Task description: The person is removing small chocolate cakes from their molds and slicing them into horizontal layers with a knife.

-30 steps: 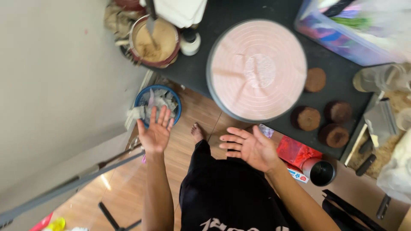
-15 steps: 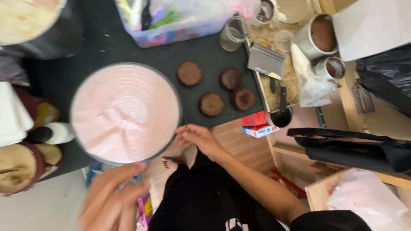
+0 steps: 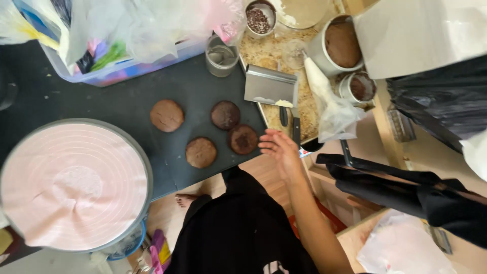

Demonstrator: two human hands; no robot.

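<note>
My right hand (image 3: pixel 278 150) hovers open at the front edge of the black counter (image 3: pixel 127 96), fingers spread, holding nothing. Just left of it lie several round brown cookies (image 3: pixel 242 139). Beyond its fingertips sits a metal bench scraper (image 3: pixel 271 86) on a crumb-strewn tray (image 3: pixel 309 114), beside a filled piping bag (image 3: pixel 329 106). A large pink-frosted cake (image 3: pixel 71 185) on a round turntable fills the lower left. My left hand is out of view.
A clear plastic bin (image 3: pixel 116 61) with bags stands at the back. A glass jar (image 3: pixel 221 55), metal tins of brown mix (image 3: pixel 341 46) and a small bowl of sprinkles (image 3: pixel 259 18) crowd the tray. Black bags (image 3: pixel 436 106) lie on the right.
The view has swung right, so the cake now sits at the left. My right hand moved from the cake's edge toward the tray. My left hand dropped out of view.
</note>
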